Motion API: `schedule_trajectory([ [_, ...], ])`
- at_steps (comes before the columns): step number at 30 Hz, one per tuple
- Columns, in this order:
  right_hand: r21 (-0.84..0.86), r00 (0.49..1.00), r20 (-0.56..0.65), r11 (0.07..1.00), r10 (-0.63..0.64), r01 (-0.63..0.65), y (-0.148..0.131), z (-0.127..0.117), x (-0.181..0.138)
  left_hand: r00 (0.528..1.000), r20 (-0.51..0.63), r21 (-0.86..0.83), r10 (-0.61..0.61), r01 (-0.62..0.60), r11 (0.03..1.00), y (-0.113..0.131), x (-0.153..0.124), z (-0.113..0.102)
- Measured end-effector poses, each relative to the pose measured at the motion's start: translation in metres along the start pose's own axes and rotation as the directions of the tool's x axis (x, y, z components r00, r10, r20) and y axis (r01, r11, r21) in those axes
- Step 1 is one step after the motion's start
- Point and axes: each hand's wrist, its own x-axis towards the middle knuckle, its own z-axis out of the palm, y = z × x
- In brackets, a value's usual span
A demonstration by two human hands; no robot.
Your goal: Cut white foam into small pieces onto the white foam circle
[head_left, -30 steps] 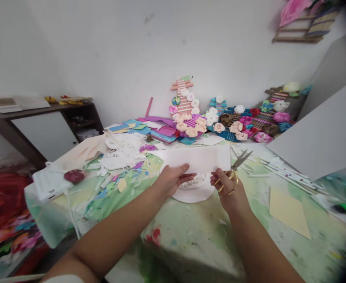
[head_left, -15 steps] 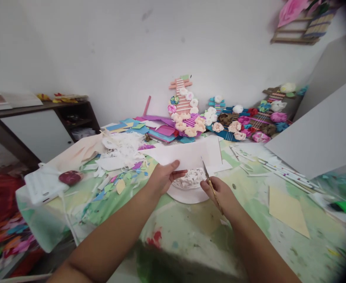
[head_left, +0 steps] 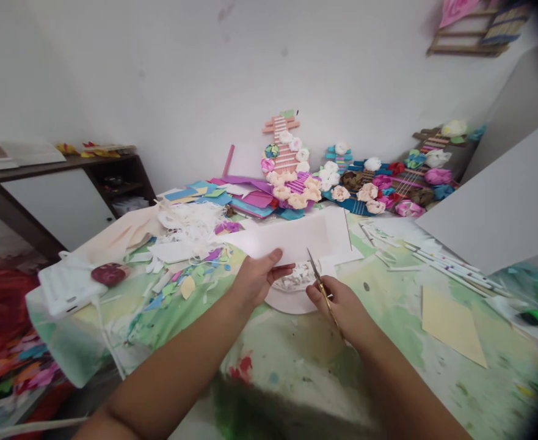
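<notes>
My left hand (head_left: 256, 280) pinches the near edge of a white paper sheet (head_left: 296, 237), holding it flat above the table. My right hand (head_left: 339, 307) is closed round gold-handled scissors (head_left: 320, 282). Their blades point away from me and meet the sheet's near edge just right of my left thumb. Under the sheet lies a white round plate (head_left: 291, 300) with white paper scraps (head_left: 298, 276) heaped on it.
The paint-stained green table (head_left: 305, 354) carries coloured paper scraps (head_left: 184, 278) at left, a cream sheet (head_left: 452, 324) at right, and white strips (head_left: 438, 263). Paper-flower crafts (head_left: 342, 177) line the wall. A large grey board (head_left: 502, 201) leans at right. A dark shelf (head_left: 58, 183) stands left.
My right hand turned the scissors from pointing right, beside the sheet, to pointing forward at its near edge. The sheet tilted flatter and shifted slightly left.
</notes>
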Motion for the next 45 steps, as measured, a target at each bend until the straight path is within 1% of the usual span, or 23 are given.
schedule_trajectory([
  [2, 0.009, 0.999, 0.03, 1.0, -0.016, 0.016, -0.002, 0.001, -0.001, 1.0, 0.006, 0.019, -0.024, 0.024, 1.0, -0.004, -0.003, 0.004],
  [4, 0.029, 0.998, 0.048, 0.999, -0.034, 0.033, -0.004, 0.002, -0.002, 0.999, 0.0, 0.079, -0.047, 0.047, 0.996, -0.007, -0.006, 0.006],
  [7, 0.049, 0.997, 0.064, 0.998, -0.049, 0.046, -0.008, 0.002, -0.003, 0.999, -0.021, 0.249, -0.033, 0.037, 0.968, -0.012, -0.009, 0.006],
  [9, 0.052, 0.996, 0.077, 0.998, -0.051, 0.047, -0.011, 0.003, -0.003, 0.999, -0.051, 0.4, 0.004, 0.017, 0.916, -0.014, -0.011, 0.004],
  [11, 0.051, 0.995, 0.088, 0.997, -0.054, 0.05, -0.014, 0.004, -0.004, 0.993, -0.118, 0.525, 0.025, 0.041, 0.85, -0.014, -0.014, 0.004],
  [13, 0.057, 0.994, 0.089, 0.997, -0.063, 0.058, -0.016, 0.005, -0.006, 0.982, -0.186, 0.591, 0.032, 0.086, 0.802, -0.013, -0.017, 0.005],
  [14, 0.064, 0.994, 0.087, 0.996, -0.072, 0.066, -0.017, 0.005, -0.007, 0.98, -0.199, 0.604, 0.029, 0.1, 0.791, -0.012, -0.019, 0.007],
  [17, 0.083, 0.992, 0.068, 0.991, -0.109, 0.103, -0.019, 0.005, -0.009, 0.982, -0.191, 0.583, -0.006, 0.118, 0.804, -0.009, -0.024, 0.014],
  [19, 0.07, 0.991, 0.067, 0.991, -0.12, 0.115, -0.019, 0.005, -0.011, 0.976, -0.216, 0.517, -0.039, 0.148, 0.843, -0.008, -0.025, 0.017],
  [21, 0.057, 0.988, 0.099, 0.992, -0.119, 0.114, -0.021, 0.004, -0.014, 0.969, -0.241, 0.442, -0.056, 0.161, 0.882, -0.01, -0.024, 0.018],
  [24, 0.111, 0.976, 0.159, 0.985, -0.149, 0.132, -0.024, 0.004, -0.018, 0.972, -0.232, 0.348, -0.027, 0.109, 0.931, -0.015, -0.023, 0.012],
  [27, 0.191, 0.965, 0.169, 0.968, -0.198, 0.165, -0.027, 0.003, -0.021, 0.982, -0.187, 0.255, 0.008, 0.04, 0.966, -0.021, -0.022, 0.006],
  [29, 0.207, 0.964, 0.17, 0.963, -0.206, 0.17, -0.028, 0.003, -0.022, 0.989, -0.145, 0.214, -0.002, 0.033, 0.976, -0.023, -0.022, 0.004],
  [31, 0.196, 0.968, 0.166, 0.968, -0.191, 0.157, -0.028, 0.004, -0.021, 0.993, -0.112, 0.215, -0.033, 0.056, 0.975, -0.022, -0.023, 0.004],
  [33, 0.149, 0.977, 0.145, 0.98, -0.154, 0.132, -0.026, 0.006, -0.02, 0.993, -0.097, 0.26, -0.07, 0.093, 0.961, -0.018, -0.023, 0.005],
  [36, 0.023, 0.99, 0.11, 0.996, -0.085, 0.083, -0.022, 0.011, -0.019, 0.992, -0.081, 0.383, -0.102, 0.125, 0.915, -0.013, -0.022, 0.007],
  [38, -0.05, 0.994, 0.091, 0.996, -0.064, 0.069, -0.019, 0.014, -0.019, 0.991, -0.075, 0.427, -0.114, 0.135, 0.894, -0.011, -0.021, 0.008],
  [45, -0.113, 0.994, 0.074, 0.99, -0.075, 0.083, -0.017, 0.016, -0.018, 0.98, -0.115, 0.355, -0.162, 0.193, 0.915, -0.004, -0.021, 0.016],
])
